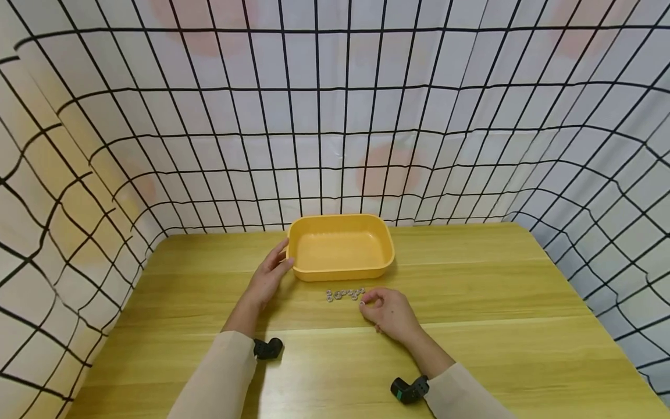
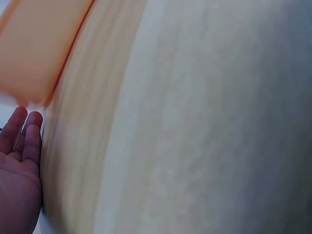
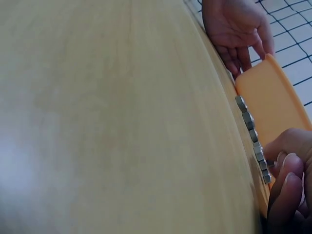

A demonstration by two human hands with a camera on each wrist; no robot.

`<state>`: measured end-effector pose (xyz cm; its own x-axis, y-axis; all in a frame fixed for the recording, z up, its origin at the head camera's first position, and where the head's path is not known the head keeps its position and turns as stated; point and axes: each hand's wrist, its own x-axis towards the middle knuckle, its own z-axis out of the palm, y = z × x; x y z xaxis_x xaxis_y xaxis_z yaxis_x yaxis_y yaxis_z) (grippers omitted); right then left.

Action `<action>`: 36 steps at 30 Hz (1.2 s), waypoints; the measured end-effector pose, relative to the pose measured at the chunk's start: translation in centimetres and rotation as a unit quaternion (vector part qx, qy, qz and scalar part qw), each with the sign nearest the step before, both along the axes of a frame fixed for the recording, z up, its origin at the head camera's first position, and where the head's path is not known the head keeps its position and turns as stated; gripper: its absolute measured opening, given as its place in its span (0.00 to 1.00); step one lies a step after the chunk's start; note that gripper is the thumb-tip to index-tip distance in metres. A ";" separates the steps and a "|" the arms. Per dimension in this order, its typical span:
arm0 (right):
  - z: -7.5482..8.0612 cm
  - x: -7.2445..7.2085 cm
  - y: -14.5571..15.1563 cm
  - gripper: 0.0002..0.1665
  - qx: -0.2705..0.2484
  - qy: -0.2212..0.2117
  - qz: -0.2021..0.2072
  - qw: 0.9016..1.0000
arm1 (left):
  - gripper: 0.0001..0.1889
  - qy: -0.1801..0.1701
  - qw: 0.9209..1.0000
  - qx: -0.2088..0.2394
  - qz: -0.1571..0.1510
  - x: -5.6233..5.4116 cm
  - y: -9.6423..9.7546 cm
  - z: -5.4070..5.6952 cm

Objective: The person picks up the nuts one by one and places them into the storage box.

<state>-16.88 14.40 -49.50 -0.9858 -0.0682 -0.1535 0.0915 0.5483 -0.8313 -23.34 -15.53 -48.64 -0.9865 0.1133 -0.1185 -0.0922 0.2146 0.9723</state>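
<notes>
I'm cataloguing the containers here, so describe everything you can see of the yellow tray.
The yellow tray is shallow and rectangular, with rounded corners, a raised rim and slightly glossy, plastic-looking walls; the wrist views render it more orange. It sits upright, open side up, near the far edge of the wood-grained table, before the black-gridded cloth. The left hand touches its left side. Small nut-like metal pieces lie just in front, apart from it.

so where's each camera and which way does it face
Head: on the head, facing forward and down at the yellow rectangular plastic tray; left hand and right hand show.
Left wrist: worn there, facing yellowish wooden tabletop and tray; left hand shows.
Right wrist: worn there, facing small silvery metal nuts; both hands show.
Wrist views share tray and left hand.
</notes>
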 end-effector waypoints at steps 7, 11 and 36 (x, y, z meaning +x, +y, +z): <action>0.8 -0.4 -0.2 0.09 -0.071 -0.018 0.037 0.997 | 0.31 -0.004 1.000 0.005 0.007 0.2 -0.5 0.3; 1.9 -1.0 -0.5 0.09 -0.101 -0.012 0.043 0.994 | 0.31 -0.003 1.000 0.008 0.008 0.1 -0.4 0.1; 7.1 -9.8 -3.0 0.11 -0.035 0.066 0.028 0.997 | 0.31 -0.001 1.000 0.017 0.017 0.0 0.0 -0.3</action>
